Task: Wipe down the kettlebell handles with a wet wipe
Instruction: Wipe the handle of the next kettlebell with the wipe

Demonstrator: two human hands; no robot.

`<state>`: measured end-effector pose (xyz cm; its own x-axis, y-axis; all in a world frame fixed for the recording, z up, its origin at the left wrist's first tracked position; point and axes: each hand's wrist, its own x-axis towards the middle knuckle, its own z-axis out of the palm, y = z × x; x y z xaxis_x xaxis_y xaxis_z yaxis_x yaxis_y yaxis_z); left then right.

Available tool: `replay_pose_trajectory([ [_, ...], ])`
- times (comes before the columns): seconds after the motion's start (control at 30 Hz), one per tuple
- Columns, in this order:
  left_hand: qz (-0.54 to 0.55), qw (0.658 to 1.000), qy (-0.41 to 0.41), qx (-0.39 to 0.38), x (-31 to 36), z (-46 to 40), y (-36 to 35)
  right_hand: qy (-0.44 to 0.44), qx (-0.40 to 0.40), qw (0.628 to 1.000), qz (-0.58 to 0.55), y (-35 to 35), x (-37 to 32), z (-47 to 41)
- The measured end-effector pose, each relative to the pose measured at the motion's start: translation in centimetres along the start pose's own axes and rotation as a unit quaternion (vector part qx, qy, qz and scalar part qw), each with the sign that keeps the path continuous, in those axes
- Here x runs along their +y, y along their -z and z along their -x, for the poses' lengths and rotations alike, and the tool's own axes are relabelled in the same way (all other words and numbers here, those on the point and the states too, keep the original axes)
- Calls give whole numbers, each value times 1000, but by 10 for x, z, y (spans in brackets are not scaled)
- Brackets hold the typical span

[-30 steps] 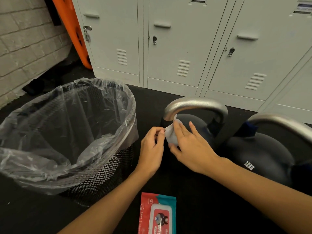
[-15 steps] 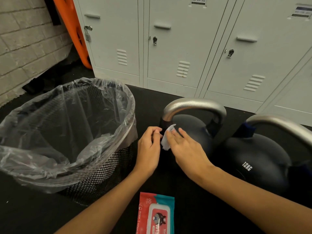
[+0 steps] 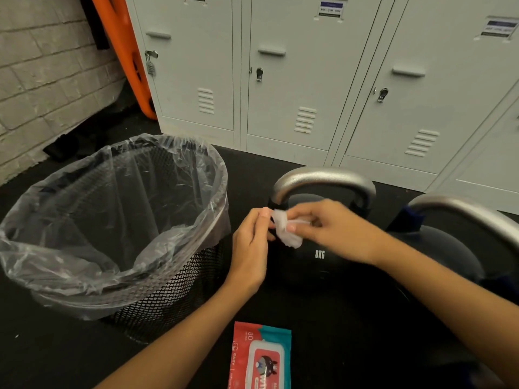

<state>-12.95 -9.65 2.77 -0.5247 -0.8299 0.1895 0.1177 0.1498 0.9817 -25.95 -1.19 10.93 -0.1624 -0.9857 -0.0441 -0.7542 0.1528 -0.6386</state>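
Both hands meet just in front of the 8KG kettlebell [image 3: 317, 265], below the left end of its steel handle [image 3: 323, 179]. The left hand [image 3: 252, 248] and the right hand [image 3: 334, 228] each pinch the wet wipe [image 3: 286, 228] between curled fingertips — a small, limp, crumpled wad. It looks soft and damp, likely to bunch, so it is best spread flat and wrapped round the handle — the bell itself seems too heavy to shift.

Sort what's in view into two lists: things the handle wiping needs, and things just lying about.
For the job:
wet wipe, held by both hands
8 kg kettlebell
second kettlebell
wipes pack
lined bin

Lying about:
lockers
orange board
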Motion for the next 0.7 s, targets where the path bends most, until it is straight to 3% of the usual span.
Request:
replay_pose_trajectory([
  [0.13,14,998,-52,-37,21,-3,-9,-14,39,984,-175,20,-15,-2],
  [0.27,-39,990,-131,30,40,-9,-14,-40,85,962,-255,31,-29,0],
  [0.43,-44,988,-134,60,60,-24,-16,-14,158,976,-149,31,-28,-6],
  [0.7,-66,990,-127,16,77,-55,-14,5,248,938,-241,62,-11,-10],
])
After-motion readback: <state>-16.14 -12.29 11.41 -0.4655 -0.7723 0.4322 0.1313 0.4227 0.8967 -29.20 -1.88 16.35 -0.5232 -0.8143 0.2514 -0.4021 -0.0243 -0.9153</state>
